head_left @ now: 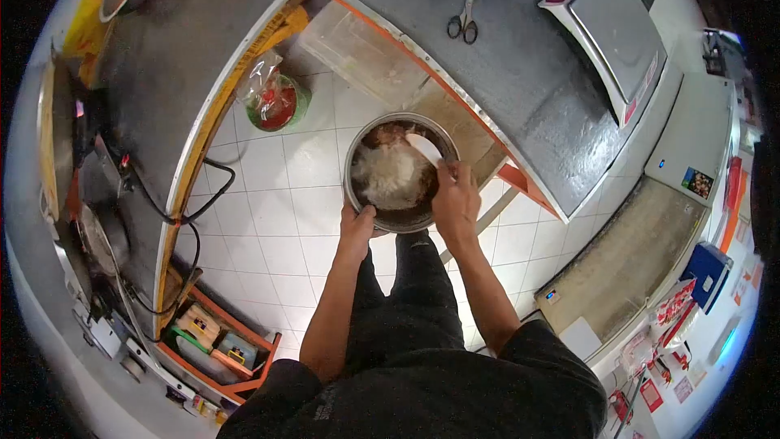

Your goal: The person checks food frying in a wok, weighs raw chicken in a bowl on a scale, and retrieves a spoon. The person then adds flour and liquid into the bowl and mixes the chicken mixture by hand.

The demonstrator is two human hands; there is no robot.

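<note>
My left hand [357,230] is closed on the near left side of a round metal pot [354,195], held over the tiled floor in front of my legs. Inside the pot lies a pale, whitish mass [396,172] with darker brown stuff around it. My right hand [456,199] grips a white rice paddle [423,147], whose blade leans into the pot from the right. The paddle's handle is hidden in my fingers. Whether its tip touches the contents, I cannot tell.
A steel counter at right bears scissors [464,19] and a scale [613,28]. On the floor stands a green bin [298,104] with a plastic bag. Black cables [213,195] hang off the left counter. An orange crate [240,388] sits lower left; a chest freezer [626,252] is at right.
</note>
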